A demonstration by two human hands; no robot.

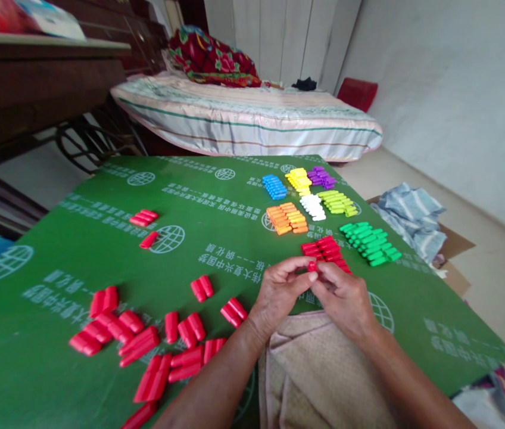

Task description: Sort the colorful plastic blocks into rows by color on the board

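Fingers of your left hand (279, 287) and right hand (345, 299) pinch one red piece (312, 266), partly hidden, seemingly both gripping. Slip risk: jolting the nearby red stack (326, 246).

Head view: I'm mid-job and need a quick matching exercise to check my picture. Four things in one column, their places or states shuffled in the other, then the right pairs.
1. Left hand and right hand
2. Green pieces
3. Tan cloth
4. Flowered cover

A. Lying on the bed
B. Below the hands in the picture
C. Meeting at a small red piece
D. Rightmost group on the green tabletop

Pairs: 1-C, 2-D, 3-B, 4-A
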